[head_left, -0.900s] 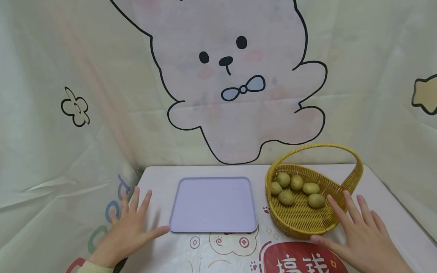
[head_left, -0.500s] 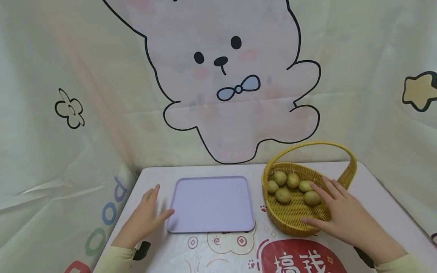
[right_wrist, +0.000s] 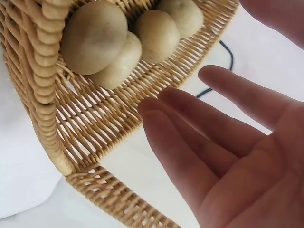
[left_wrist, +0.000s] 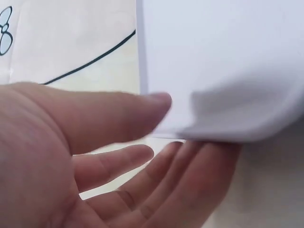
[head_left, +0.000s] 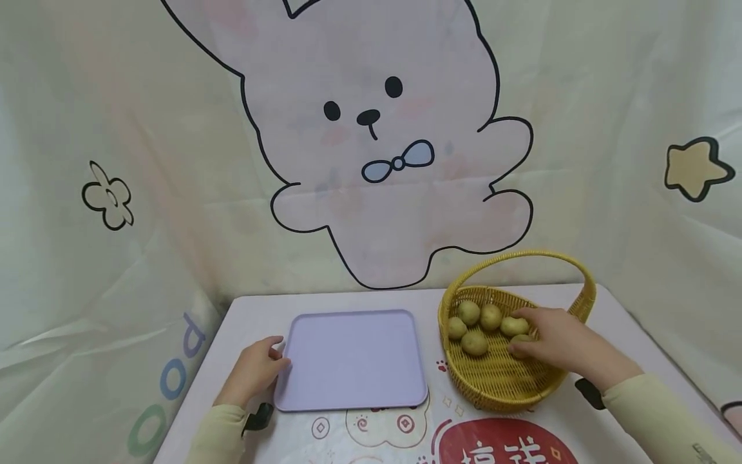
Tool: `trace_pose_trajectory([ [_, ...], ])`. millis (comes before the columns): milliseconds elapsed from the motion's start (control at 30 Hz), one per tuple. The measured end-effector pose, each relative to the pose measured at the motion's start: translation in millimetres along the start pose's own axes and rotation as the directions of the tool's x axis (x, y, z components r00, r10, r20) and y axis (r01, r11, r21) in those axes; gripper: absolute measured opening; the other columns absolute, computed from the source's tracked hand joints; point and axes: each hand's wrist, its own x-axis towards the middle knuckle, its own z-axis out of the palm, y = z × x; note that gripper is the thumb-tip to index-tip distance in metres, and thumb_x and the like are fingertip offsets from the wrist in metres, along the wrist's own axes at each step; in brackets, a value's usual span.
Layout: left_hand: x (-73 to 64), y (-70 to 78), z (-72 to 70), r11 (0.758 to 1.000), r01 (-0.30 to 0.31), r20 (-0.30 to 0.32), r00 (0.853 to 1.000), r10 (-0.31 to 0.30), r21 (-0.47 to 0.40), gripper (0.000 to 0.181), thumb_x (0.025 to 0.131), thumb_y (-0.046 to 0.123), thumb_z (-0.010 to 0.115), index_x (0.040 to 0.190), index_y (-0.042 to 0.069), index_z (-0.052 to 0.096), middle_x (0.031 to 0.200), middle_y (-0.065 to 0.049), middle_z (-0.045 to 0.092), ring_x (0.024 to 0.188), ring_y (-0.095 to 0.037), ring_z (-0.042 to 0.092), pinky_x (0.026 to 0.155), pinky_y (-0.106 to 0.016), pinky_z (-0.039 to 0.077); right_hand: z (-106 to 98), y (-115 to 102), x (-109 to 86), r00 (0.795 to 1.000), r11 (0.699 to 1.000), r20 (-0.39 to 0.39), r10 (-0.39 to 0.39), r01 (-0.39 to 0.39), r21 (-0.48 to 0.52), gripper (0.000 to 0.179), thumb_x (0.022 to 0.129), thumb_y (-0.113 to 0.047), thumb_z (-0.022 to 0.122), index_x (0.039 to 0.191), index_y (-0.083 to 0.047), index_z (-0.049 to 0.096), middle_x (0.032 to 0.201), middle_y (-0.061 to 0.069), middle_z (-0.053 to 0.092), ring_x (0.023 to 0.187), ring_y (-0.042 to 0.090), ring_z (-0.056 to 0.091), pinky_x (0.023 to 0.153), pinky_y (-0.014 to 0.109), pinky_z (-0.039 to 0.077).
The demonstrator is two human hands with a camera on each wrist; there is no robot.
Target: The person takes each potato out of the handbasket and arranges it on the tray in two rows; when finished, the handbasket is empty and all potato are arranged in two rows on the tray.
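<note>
A flat lilac tray lies on the table, and my left hand is at its left edge. In the left wrist view the thumb laps over the tray's rim, with fingertips tucked behind that rim. My right hand reaches into the yellow wicker basket, spread around a potato that it partly covers. Its fingers look fairly straight and hold nothing in the right wrist view. Several other potatoes sit in the basket's left and back parts.
The basket's tall handle arches over the potatoes, with its right end beside my right hand. A white printed cloth covers the table. Fabric with a cartoon bear hangs behind it.
My left hand has drawn its spread fingers in and moved right to the tray's edge. My right hand has moved left from beside the basket to inside it, over a potato.
</note>
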Motion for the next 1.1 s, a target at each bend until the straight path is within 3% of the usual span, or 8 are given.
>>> trace_pose_trajectory([
  [133, 1.7, -8.4, 2.6, 0.999, 0.004, -0.010, 1.000, -0.004, -0.035, 0.053, 0.092, 0.002, 0.076, 0.142, -0.007, 0.064, 0.101, -0.013, 0.075, 0.077, -0.019, 0.071, 0.062, -0.032, 0.060, 2, 3, 8.1, 0.997, 0.999, 0.062, 0.046, -0.046, 0.004, 0.061, 0.087, -0.041, 0.088, 0.126, 0.003, 0.072, 0.110, 0.014, 0.079, 0.093, 0.025, 0.070, 0.085, 0.053, 0.060],
  [333, 3.5, -11.0, 7.1, 0.996, 0.012, 0.005, 1.000, -0.012, -0.084, 0.050, 0.092, 0.001, 0.076, 0.140, -0.004, 0.067, 0.098, -0.011, 0.073, 0.078, -0.019, 0.069, 0.063, -0.033, 0.061, 2, 8, 11.5, 0.988, 0.995, 0.114, 0.101, -0.101, -0.006, 0.055, 0.086, -0.038, 0.089, 0.118, 0.003, 0.072, 0.104, 0.016, 0.076, 0.091, 0.029, 0.068, 0.081, 0.053, 0.058],
  [567, 2.0, -10.2, 9.2, 0.997, 0.022, 0.004, 1.000, -0.022, -0.071, 0.050, 0.092, 0.001, 0.076, 0.141, -0.003, 0.066, 0.096, -0.010, 0.071, 0.075, -0.019, 0.068, 0.060, -0.032, 0.059, 4, 10, 17.3, 0.976, 0.990, 0.170, 0.136, -0.140, 0.010, 0.051, 0.086, -0.035, 0.089, 0.116, 0.003, 0.072, 0.110, 0.018, 0.076, 0.094, 0.027, 0.067, 0.083, 0.052, 0.059],
  [867, 4.2, -14.9, 8.0, 0.997, 0.019, -0.008, 1.000, -0.019, -0.075, 0.050, 0.091, 0.000, 0.075, 0.141, -0.005, 0.066, 0.096, -0.011, 0.071, 0.074, -0.019, 0.067, 0.060, -0.032, 0.059, 8, 2, 27.2, 0.964, 0.986, 0.212, 0.158, -0.164, 0.010, 0.035, 0.087, -0.027, 0.087, 0.102, 0.001, 0.072, 0.094, 0.009, 0.071, 0.081, 0.023, 0.059, 0.069, 0.040, 0.053],
  [1100, 6.7, -18.7, 9.2, 0.995, 0.033, 0.004, 0.999, -0.033, -0.099, 0.051, 0.092, 0.000, 0.075, 0.142, -0.004, 0.065, 0.097, -0.011, 0.070, 0.076, -0.019, 0.067, 0.062, -0.034, 0.061, 13, 1, 31.7, 0.959, 0.984, 0.226, 0.172, -0.176, -0.002, 0.026, 0.087, -0.023, 0.087, 0.093, -0.004, 0.070, 0.088, 0.006, 0.066, 0.079, 0.023, 0.057, 0.068, 0.038, 0.050],
])
